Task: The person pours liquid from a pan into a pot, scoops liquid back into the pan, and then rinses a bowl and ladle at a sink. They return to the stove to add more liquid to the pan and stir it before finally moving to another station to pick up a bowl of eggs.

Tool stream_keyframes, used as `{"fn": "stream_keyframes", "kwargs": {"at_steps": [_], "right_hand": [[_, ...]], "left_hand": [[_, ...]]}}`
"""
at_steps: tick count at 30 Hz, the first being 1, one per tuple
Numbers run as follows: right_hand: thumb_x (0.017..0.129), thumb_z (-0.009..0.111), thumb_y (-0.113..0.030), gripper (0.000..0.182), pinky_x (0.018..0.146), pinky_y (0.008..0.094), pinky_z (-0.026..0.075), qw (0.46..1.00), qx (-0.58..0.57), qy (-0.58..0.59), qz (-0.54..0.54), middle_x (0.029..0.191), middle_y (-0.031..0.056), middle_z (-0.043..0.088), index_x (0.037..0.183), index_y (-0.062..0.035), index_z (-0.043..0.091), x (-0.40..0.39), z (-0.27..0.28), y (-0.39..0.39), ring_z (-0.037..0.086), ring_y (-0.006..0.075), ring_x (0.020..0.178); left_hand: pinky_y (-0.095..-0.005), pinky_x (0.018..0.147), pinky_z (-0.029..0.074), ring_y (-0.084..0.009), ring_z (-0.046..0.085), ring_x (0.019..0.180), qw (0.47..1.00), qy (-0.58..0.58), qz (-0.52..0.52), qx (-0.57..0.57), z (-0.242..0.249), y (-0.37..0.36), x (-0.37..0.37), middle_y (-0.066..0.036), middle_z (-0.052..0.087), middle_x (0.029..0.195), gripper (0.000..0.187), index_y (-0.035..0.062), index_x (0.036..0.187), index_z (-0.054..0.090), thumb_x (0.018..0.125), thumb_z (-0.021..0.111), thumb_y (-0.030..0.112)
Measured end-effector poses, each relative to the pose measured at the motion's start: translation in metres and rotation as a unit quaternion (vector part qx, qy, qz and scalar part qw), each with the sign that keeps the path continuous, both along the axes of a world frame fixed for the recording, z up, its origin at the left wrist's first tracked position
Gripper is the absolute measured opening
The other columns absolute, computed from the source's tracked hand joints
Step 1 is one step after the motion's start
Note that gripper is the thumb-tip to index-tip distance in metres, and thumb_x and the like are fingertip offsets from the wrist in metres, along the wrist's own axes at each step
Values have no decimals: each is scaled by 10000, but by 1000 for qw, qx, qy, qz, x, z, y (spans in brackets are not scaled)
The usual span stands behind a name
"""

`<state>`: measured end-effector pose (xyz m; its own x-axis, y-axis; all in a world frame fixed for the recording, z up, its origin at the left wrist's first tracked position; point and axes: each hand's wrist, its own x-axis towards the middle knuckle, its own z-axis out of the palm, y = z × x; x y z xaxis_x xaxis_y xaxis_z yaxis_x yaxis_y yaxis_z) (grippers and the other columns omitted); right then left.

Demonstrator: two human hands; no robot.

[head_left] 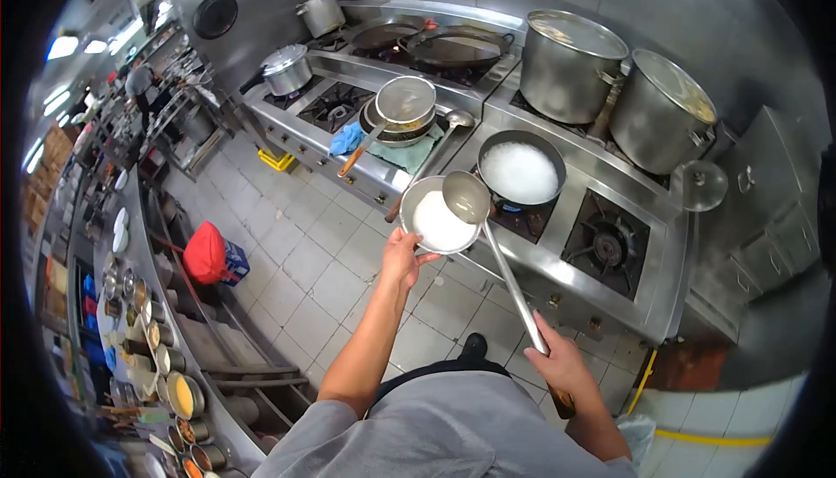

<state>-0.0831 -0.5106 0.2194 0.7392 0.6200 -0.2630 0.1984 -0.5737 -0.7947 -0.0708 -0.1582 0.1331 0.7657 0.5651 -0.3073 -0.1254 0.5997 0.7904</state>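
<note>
My left hand (402, 260) grips the near-left rim of a metal bowl (407, 204), its thumb over the edge. White contents (442, 224) lie in the bowl, smooth on top. In my right hand (562, 360) is the long handle of a ladle (508, 279), fingers wrapped around it close to its wooden end. The ladle's round cup overlaps the bowl's right side in this view. Just beyond, a dark pan (512, 138) full of white, foamy liquid (521, 173) sits on a burner.
Two large stockpots (564, 77) stand at the back right, left of a glass lid (700, 185). A strainer (406, 100) rests over stacked pans. Woks (457, 47) and a lidded pot (286, 70) occupy other burners. A bare burner (608, 245) is at right. A counter with food containers (185, 395) runs along the left.
</note>
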Motion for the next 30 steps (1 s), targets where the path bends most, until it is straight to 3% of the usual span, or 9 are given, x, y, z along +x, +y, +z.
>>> {"fn": "stream_keyframes", "kwargs": {"at_steps": [2,4,5,7,20,23,26,28,30], "right_hand": [[855,643,-123,706,573,263,449,998,-48,-21,43,728,52,582,1494,-126,343,37,6,4,547,108,595],[880,608,-107,681,544,253,445,984,42,173,19,738,43,575,1498,-95,323,62,4,5,553,107,595],[880,608,-107,681,544,253,445,984,39,170,27,738,43,575,1498,-95,323,71,8,7,553,107,595],[904,571,-82,657,505,239,440,933,147,327,31,738,27,550,1503,-78,299,87,19,13,543,97,582],[947,484,-83,524,444,242,407,793,357,491,-51,805,71,499,1445,-33,326,127,17,32,504,125,551],[930,513,-94,516,453,245,417,836,335,426,-79,799,55,526,1420,-37,362,145,8,35,520,117,557],[865,564,-76,560,471,256,431,893,269,343,-108,762,27,551,1400,-44,401,171,-25,35,528,110,544],[815,570,-41,585,475,270,431,960,167,202,-96,710,19,538,1383,-45,429,182,-48,35,529,116,531],[791,580,-1,628,499,242,440,975,112,158,-112,736,31,541,1396,-22,412,182,-54,38,540,108,532]], "left_hand": [[-426,614,618,-238,625,870,1000,2,26,7,-6,-2,28,-100,579,988,105,79,924,467,839,500,26],[-419,591,617,-233,618,847,999,-3,41,-10,-8,0,41,-82,561,958,98,86,904,465,835,501,27],[-421,585,617,-233,617,850,999,-7,39,-15,-8,1,46,-85,561,967,97,85,901,465,833,500,26],[-422,580,617,-233,616,852,999,-13,40,-20,-7,3,54,-87,560,976,95,83,899,464,831,500,26],[-454,628,619,-269,613,907,998,-10,16,-53,-27,14,82,-108,558,1020,145,74,965,478,828,501,33],[-463,661,620,-300,602,978,997,-21,20,-66,-28,20,75,-133,551,1099,298,54,1096,461,801,498,32],[-464,672,621,-315,608,998,997,-36,26,-70,-18,27,58,-142,556,1110,295,53,1092,461,800,499,31],[-465,678,620,-318,619,999,997,-30,26,-70,-12,34,42,-154,561,1132,296,53,1098,463,806,500,26],[-460,669,623,-309,635,965,997,-17,47,-55,-19,46,24,-163,565,1143,306,44,1121,464,817,486,16]]}}
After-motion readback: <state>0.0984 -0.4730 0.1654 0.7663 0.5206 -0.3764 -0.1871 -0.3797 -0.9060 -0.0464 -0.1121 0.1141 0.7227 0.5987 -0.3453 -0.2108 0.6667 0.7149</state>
